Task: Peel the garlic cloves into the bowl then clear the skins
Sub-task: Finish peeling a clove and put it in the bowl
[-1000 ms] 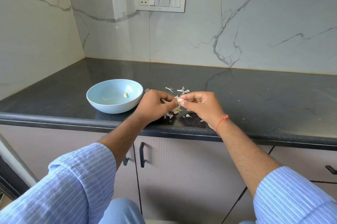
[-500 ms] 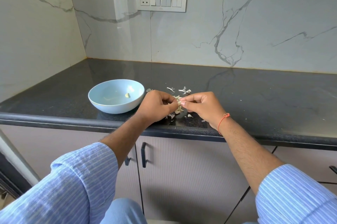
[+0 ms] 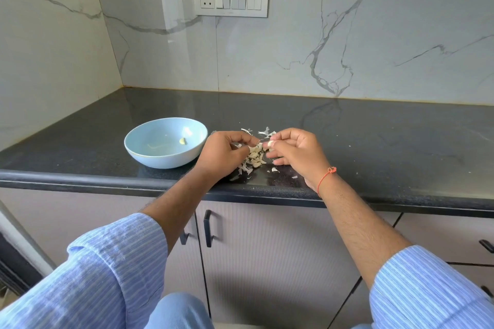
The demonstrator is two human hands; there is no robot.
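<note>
Since the earlier frame, both hands have drawn slightly apart over the pile, and my right hand has opened its lower fingers while the upper ones stay pinched.

Right hand: thumb and forefinger pinch a small pale garlic clove at its tip; the remaining fingers are loosely spread. This leaves the clove's body exposed for stripping.

Left hand: fingers are curled inward toward the same clove. Whether they grip its skin or only touch it cannot be told, because the knuckles hide the fingertips.

Both hands work directly above the heap of unpeeled cream-coloured cloves on the polished black stone countertop, so that falling skin lands in one area. Thin white papery skins lie scattered around the heap.

The round pale-blue ceramic bowl stands just beside my left hand, within short reach for dropping. One peeled yellowish clove rests inside it.

Judgement: peeling is at an early stage; most cloves remain in the heap and skin clearing has not begun.
</note>
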